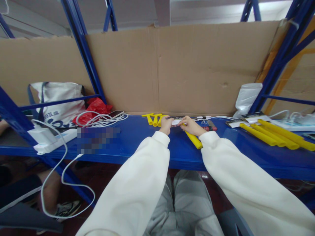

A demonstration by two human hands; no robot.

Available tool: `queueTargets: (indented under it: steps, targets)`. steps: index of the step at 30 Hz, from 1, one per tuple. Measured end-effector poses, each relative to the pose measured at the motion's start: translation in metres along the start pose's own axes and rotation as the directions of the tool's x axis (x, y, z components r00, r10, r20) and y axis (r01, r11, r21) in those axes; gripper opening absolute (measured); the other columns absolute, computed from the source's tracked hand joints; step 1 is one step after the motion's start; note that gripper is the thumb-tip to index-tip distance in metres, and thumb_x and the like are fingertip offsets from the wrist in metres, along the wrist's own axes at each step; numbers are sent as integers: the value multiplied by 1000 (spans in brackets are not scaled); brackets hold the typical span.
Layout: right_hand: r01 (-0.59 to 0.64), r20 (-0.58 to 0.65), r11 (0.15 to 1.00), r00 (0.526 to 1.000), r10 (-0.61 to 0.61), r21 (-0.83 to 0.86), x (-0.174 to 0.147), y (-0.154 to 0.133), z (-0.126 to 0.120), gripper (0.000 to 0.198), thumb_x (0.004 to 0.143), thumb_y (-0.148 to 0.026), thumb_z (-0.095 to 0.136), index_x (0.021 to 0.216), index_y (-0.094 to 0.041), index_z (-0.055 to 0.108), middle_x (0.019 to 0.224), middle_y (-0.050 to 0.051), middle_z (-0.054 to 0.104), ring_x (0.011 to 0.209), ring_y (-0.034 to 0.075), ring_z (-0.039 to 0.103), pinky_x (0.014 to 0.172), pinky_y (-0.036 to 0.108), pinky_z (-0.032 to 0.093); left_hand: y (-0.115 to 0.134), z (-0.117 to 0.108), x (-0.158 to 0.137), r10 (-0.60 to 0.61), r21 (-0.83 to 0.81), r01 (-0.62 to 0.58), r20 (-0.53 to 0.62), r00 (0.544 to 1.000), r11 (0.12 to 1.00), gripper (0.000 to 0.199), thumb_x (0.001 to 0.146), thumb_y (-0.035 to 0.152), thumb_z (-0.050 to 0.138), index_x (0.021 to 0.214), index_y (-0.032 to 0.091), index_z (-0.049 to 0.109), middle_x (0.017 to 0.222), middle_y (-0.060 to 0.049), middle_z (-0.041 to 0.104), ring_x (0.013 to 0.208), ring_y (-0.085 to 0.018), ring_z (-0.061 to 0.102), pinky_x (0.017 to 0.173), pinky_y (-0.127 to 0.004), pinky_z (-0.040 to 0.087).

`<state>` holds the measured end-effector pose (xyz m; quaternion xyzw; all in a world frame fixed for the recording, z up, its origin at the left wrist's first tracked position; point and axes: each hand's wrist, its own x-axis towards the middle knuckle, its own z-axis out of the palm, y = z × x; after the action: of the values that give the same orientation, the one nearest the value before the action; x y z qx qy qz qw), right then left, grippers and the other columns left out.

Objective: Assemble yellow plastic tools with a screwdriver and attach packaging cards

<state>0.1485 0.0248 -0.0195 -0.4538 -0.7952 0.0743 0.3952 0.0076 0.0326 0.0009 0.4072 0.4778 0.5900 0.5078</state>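
Note:
My left hand point(166, 125) is closed, its fingertips pinching one end of a small white piece point(176, 122). The fingers of my right hand point(191, 126) are bent around the upper end of a yellow tool with a round handle point(194, 140) and touch the white piece's other end. That handle slants down toward the table's front edge; its head is hidden by my fingers. Just left of my left hand lie several yellow T-shaped tools point(155, 120). Beyond my right hand are a dark red object point(210, 128) and some black-and-white strips point(201, 118).
On the blue table point(133, 144), several yellow-handled pieces point(278, 136) lie at the right near a white pouch point(247, 98). White cables point(98, 118), a red bag point(97, 106), a cloth bag point(59, 98) and a power strip point(56, 141) occupy the left. Cardboard point(187, 68) stands behind.

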Motion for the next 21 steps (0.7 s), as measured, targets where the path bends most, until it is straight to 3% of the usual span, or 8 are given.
queueTargets:
  steps: [9,15,21]
  targets:
    - [-43,-27,999,999,42,-29,2,3,2,24,70,-6,57,77,-20,76,93,5,54,84,17,59,86,34,50,0,0,-1,-40,24,38,92,995,999,45,83,5,53,126,17,51,89,-6,68,66,-13,67,53,-20,52]
    - [13,-99,998,995,-19,-69,4,11,-1,28,68,-7,58,83,-21,76,90,5,53,91,20,58,92,38,49,0,-2,-2,-54,25,51,128,990,998,47,85,15,58,131,18,48,105,-10,67,70,-13,68,51,-19,50]
    - [-134,-230,974,969,90,-184,6,27,-32,24,65,-5,57,81,-16,72,98,10,53,96,23,57,98,40,44,3,-4,-4,-74,33,71,110,991,997,44,84,18,61,126,19,49,107,-11,66,71,-13,68,49,-17,48]
